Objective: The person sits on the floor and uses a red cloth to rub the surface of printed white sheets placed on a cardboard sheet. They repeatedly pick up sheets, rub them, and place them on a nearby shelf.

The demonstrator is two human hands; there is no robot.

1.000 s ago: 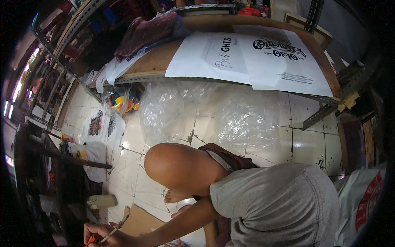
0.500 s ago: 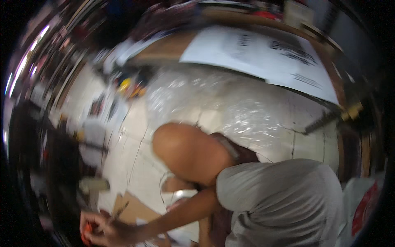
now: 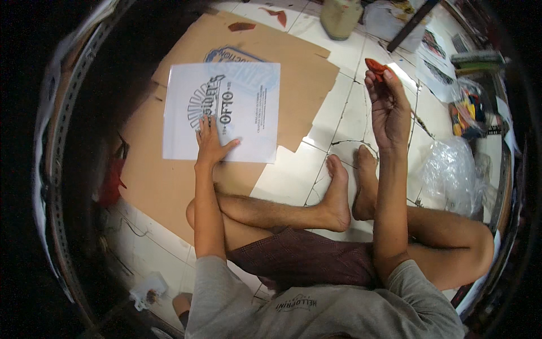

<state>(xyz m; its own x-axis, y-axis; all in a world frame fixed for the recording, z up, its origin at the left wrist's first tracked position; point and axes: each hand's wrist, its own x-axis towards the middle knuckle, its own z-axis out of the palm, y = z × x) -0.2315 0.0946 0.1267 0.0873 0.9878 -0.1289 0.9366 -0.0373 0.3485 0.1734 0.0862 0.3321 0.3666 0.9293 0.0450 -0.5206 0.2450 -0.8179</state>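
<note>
My left hand [image 3: 210,144] lies palm down with its fingers spread on a whitish printed sheet [image 3: 257,138]. The sheet carries black lettering and a fan-shaped design. Beneath it is a large brown cardboard piece [image 3: 164,195], whose blue print shows faintly through the sheet. Out to the right, my right hand [image 3: 390,116] is raised above the tiled floor, palm turned up. Its thumb and fingers pinch a small red-orange piece [image 3: 375,68], folded or curved in shape. What it is made of I cannot make out.
Reddish scraps [image 3: 241,26] lie at the cardboard's far end. A cloudy yellowish container [image 3: 341,18] stands beyond. Clear plastic wrap [image 3: 451,172] and a bag of colourful items [image 3: 468,113] are at right. A white object [image 3: 149,291] lies lower left. My bare feet rest on the tiles.
My view has swung from a table with printed sheets and plastic wrap to the cardboard on the floor. The red-orange piece, earlier held low at left, is now raised at right.
</note>
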